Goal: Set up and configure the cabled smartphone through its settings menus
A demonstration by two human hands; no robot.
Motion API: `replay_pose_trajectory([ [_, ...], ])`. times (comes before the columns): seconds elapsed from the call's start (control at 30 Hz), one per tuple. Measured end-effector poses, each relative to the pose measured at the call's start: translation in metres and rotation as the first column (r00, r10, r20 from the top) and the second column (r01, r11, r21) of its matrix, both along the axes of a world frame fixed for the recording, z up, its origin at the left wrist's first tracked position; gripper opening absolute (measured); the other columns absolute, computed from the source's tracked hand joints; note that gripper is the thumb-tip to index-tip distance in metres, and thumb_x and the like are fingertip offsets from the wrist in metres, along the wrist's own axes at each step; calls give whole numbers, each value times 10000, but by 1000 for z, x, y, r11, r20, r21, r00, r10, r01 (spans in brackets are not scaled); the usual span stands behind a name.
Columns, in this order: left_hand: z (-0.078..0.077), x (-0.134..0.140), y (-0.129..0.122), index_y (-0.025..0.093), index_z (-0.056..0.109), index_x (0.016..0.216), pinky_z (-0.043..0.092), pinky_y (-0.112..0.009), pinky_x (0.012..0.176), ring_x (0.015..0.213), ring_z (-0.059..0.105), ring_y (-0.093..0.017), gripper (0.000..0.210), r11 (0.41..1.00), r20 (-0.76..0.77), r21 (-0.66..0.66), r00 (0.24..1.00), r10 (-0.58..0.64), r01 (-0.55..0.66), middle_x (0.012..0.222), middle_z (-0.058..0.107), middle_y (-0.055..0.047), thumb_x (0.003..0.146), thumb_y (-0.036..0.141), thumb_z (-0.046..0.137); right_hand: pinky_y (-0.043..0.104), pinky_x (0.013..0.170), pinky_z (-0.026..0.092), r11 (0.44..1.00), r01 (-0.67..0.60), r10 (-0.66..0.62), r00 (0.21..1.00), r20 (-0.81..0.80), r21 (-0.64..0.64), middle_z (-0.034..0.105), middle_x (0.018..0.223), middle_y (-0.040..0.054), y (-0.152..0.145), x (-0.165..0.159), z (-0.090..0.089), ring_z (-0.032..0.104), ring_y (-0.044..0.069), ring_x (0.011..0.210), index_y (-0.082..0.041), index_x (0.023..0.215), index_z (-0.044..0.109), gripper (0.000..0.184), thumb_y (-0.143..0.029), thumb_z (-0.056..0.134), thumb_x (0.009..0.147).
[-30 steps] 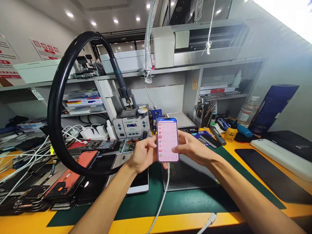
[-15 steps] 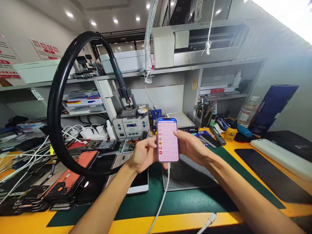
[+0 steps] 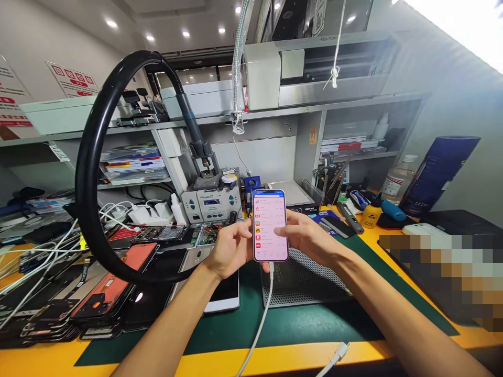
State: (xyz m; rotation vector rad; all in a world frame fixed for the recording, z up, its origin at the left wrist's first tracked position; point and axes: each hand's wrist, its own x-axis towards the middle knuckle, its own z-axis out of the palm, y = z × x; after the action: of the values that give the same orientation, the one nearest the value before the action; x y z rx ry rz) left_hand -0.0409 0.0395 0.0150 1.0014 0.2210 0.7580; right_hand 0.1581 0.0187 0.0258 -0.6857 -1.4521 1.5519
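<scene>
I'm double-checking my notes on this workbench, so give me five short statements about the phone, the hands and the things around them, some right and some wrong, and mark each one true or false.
1. The left hand holds the phone. True.
2. The phone's screen is dark. False: it is lit and shows a list with small icons.
3. A white cable runs down from the phone's bottom edge. True.
4. The big black hose loops to the right of the phone. False: it loops to the left of it.
5. The yellow bottle is in the right hand. False: the bottle stands off to the right, and the right hand is at the phone.
</scene>
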Motion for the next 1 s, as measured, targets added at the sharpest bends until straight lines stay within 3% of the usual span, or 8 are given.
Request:
replay_pose_trajectory([
  [0.07, 0, 0, 0, 112, 637, 1118, 599, -459, 534, 844, 688, -323, 421, 1000, 5, -2, 1000, -10, 10, 1033, 696, -143, 748, 175, 444, 385, 847, 519, 999, 28, -29, 998, 50, 33, 729, 1156, 95, -1, 0, 1, 684, 266, 997, -177, 1177, 645, 485, -86, 678, 702],
  [0.13, 0, 0, 0, 110, 637, 1121, 600, -456, 536, 848, 690, -325, 425, 1000, 9, -6, 1000, -14, 14, 1035, 698, -143, 745, 172, 450, 383, 848, 521, 998, 47, -48, 997, 60, 30, 732, 1143, 89, -1, 0, 0, 683, 267, 1003, -179, 1171, 647, 511, -62, 668, 674],
  [0.27, 0, 0, 1, 109, 636, 1122, 600, -451, 539, 850, 692, -326, 433, 1000, 13, -7, 1000, -17, 17, 1047, 699, -145, 731, 170, 458, 419, 874, 530, 997, 59, -60, 998, -26, -53, 718, 1189, 114, 2, -2, -4, 685, 277, 1011, -190, 1175, 662, 323, -329, 651, 884],
  [0.37, 1, 0, 1, 120, 627, 1144, 598, -453, 542, 842, 691, -322, 449, 1000, 5, -6, 1000, -25, 25, 1062, 696, -144, 733, 178, 457, 440, 868, 533, 997, 30, -33, 998, -50, -65, 723, 1169, 143, 3, -3, -5, 687, 295, 1000, -174, 1175, 669, 403, -494, 545, 966],
  [0.73, 2, 0, -1, 126, 609, 1217, 600, -454, 638, 831, 682, -293, 508, 1000, -22, -10, 1000, -10, 10, 1058, 691, -137, 732, 188, 471, 426, 839, 529, 998, 16, -18, 1000, -25, -63, 734, 1140, 138, 3, -2, -4, 688, 294, 983, -177, 1181, 669, 480, -568, 493, 967],
  [0.83, 2, 0, -1, 130, 608, 1223, 600, -447, 622, 836, 680, -297, 516, 1000, -22, -3, 1000, -14, 14, 1069, 689, -141, 730, 193, 471, 392, 803, 529, 1000, 18, -18, 1000, 1, -19, 738, 1116, 114, 0, -1, -2, 690, 270, 946, -182, 1172, 658, 360, -382, 666, 872],
  [0.93, 1, 0, 0, 133, 606, 1222, 600, -444, 604, 837, 680, -299, 516, 1000, -24, 4, 1000, -13, 13, 1076, 686, -143, 730, 194, 465, 365, 797, 522, 999, 29, -31, 998, 52, 37, 734, 1138, 95, -1, 0, -1, 687, 260, 965, -181, 1177, 643, 499, -91, 699, 690],
  [1.0, 1, 1, 0, 129, 602, 1220, 600, -447, 600, 836, 680, -301, 510, 1000, -29, 3, 1000, -8, 9, 1076, 684, -147, 735, 194, 459, 370, 806, 523, 999, 32, -34, 998, 61, 38, 733, 1142, 96, -1, 0, -1, 687, 265, 976, -178, 1182, 639, 536, -48, 668, 663],
])
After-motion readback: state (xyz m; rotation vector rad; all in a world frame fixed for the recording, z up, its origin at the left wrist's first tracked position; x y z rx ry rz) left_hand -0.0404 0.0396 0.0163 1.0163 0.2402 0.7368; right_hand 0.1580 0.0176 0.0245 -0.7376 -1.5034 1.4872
